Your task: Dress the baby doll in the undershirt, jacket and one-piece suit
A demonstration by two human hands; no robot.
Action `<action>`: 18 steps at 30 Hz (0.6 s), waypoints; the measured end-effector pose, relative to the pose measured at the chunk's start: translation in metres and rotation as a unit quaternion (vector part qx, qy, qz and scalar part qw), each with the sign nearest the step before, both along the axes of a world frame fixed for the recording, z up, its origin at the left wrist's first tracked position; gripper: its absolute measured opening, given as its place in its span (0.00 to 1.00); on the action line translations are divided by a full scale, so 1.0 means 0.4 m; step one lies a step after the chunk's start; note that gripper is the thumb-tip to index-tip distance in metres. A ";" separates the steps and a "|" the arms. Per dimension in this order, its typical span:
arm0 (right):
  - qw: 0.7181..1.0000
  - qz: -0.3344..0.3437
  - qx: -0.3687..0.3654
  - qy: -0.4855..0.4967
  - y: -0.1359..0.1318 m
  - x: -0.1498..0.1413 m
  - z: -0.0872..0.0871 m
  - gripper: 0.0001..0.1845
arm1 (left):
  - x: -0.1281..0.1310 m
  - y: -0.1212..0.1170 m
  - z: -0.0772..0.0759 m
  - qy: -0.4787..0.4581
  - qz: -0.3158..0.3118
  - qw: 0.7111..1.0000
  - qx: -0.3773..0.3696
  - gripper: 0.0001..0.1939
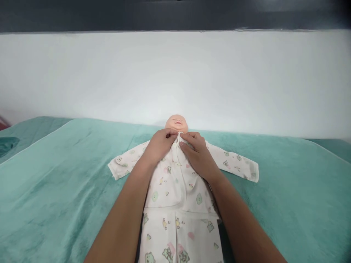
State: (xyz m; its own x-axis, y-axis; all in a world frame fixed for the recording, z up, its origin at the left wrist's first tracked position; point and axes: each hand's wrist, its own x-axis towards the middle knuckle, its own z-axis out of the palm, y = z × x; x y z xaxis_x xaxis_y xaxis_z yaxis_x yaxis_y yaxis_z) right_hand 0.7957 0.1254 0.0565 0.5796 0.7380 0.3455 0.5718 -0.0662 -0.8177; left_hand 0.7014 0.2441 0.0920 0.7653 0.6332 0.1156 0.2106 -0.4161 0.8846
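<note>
A baby doll [177,122] lies on its back, its head near the white wall. It wears a white long-sleeved baby top [167,182] and matching trousers [175,237], both printed with small bears. My left hand [161,144] is closed, thumb and fingers pinching the left side of the collar just below the doll's chin. Opposite it, my right hand [195,146] pinches the right collar edge, close to a small white loop of trim. The front seam runs down the middle of the top. Both sleeves stretch out sideways, and no doll hands show at the cuffs.
A teal plush cover [68,182] spreads under the doll and has soft wrinkles at the left. Behind it stands a white wall [175,76] with a dark band [175,14] along its top. A dark teal round shape [8,144] sits at the far left edge.
</note>
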 end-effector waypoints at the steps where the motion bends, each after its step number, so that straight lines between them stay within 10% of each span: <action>1: 1.000 0.003 -0.002 0.004 -0.001 -0.001 0.002 0.16 | 0.000 0.003 -0.002 -0.002 0.004 1.000 -0.004 0.12; 18: 0.997 0.002 0.037 0.072 0.003 -0.001 0.002 0.13 | 0.012 0.018 0.018 -0.035 0.027 0.991 -0.127 0.10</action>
State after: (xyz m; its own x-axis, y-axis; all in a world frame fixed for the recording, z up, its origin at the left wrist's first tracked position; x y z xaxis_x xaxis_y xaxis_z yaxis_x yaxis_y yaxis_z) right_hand 0.7953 0.1265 0.0573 0.6239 0.7159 0.3133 0.4492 -0.0004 -0.8935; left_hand 0.7063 0.2515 0.0993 0.7260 0.6877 -0.0016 0.1606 -0.1672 0.9728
